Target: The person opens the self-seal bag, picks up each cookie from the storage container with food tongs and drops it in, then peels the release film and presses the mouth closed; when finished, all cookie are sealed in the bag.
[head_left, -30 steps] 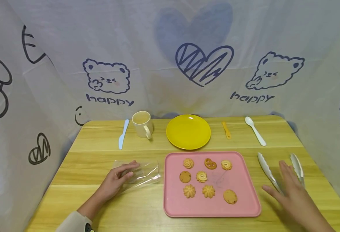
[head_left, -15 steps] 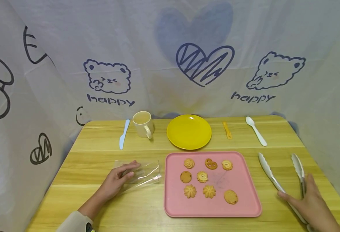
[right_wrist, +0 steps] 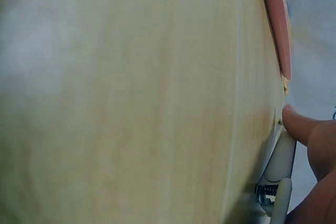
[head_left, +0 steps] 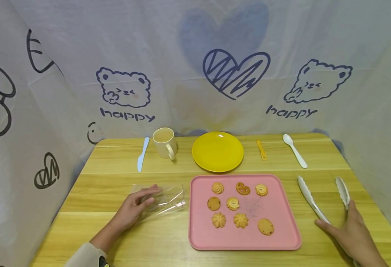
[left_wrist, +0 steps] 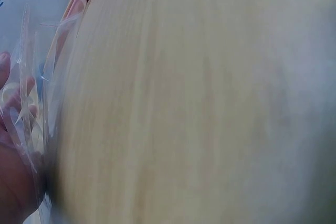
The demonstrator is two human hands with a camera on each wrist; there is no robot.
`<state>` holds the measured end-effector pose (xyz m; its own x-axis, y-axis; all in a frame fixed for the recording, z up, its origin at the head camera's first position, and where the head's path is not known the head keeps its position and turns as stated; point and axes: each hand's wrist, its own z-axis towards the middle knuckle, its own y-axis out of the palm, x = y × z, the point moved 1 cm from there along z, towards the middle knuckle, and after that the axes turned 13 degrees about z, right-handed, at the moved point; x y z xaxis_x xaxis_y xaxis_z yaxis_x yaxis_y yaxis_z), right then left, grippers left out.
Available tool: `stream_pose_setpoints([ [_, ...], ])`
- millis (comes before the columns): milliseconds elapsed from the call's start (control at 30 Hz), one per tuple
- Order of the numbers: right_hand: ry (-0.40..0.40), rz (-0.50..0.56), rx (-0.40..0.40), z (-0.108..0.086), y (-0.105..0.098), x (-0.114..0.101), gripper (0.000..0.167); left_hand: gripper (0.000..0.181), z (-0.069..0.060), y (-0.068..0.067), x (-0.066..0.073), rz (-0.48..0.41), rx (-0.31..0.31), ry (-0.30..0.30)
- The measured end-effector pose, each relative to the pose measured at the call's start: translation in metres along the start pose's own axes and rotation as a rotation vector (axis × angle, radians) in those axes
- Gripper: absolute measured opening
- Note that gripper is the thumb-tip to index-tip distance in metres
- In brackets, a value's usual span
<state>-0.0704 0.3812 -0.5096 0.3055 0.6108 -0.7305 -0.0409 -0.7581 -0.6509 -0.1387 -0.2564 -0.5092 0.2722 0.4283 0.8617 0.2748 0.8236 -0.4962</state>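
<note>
In the head view my left hand (head_left: pixel 132 209) rests on a clear plastic bag (head_left: pixel 172 200), its fingers relaxed and slightly bent. The left wrist view shows part of that hand (left_wrist: pixel 18 179) against the transparent film (left_wrist: pixel 55 66). On the right, metal tongs with pale tips (head_left: pixel 307 195) lie spread apart on the table. My right hand (head_left: pixel 354 233) grips them across both arms, thumb at the left arm and fingers at the right one. In the right wrist view the thumb side of the hand (right_wrist: pixel 321 148) is against the tongs (right_wrist: pixel 281 161) near their spring.
A pink tray (head_left: pixel 245 243) holding several cookies (head_left: pixel 240 220) and a pretzel (head_left: pixel 243 188) lies between the hands. Behind are a pale blue knife (head_left: pixel 142 155), a cream mug (head_left: pixel 163 145), a yellow plate (head_left: pixel 217 152), a small orange utensil (head_left: pixel 261 150) and a white spoon (head_left: pixel 294 151).
My right hand has come from above the tongs down onto their arms, slightly farther right and nearer the front. My left hand and the bag have stayed put.
</note>
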Motion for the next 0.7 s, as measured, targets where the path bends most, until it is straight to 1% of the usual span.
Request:
stream_pose_setpoints([
  [167, 0.026, -0.028, 0.012, 0.000, -0.001, -0.004, 0.132, 0.034, 0.000, 0.000, -0.001, -0.019, -0.003, 0.010],
  [300, 0.039, -0.059, 0.027, -0.002, -0.002, -0.004, 0.130, 0.034, 0.000, 0.001, -0.002, -0.013, -0.001, 0.021],
  [400, 0.029, -0.059, 0.031, -0.002, -0.005, -0.004, 0.129, 0.034, 0.000, 0.001, -0.002, -0.015, -0.002, 0.023],
  [500, 0.009, -0.055, 0.033, -0.003, -0.008, -0.005, 0.128, 0.034, 0.000, 0.001, -0.001, -0.027, -0.004, 0.016],
  [633, -0.047, -0.060, 0.019, -0.003, -0.012, -0.011, 0.127, 0.034, 0.000, 0.001, 0.000, -0.018, 0.000, 0.011],
  [700, -0.106, -0.067, 0.025, -0.003, -0.013, -0.016, 0.126, 0.034, 0.001, 0.000, -0.001, -0.010, 0.001, 0.009],
])
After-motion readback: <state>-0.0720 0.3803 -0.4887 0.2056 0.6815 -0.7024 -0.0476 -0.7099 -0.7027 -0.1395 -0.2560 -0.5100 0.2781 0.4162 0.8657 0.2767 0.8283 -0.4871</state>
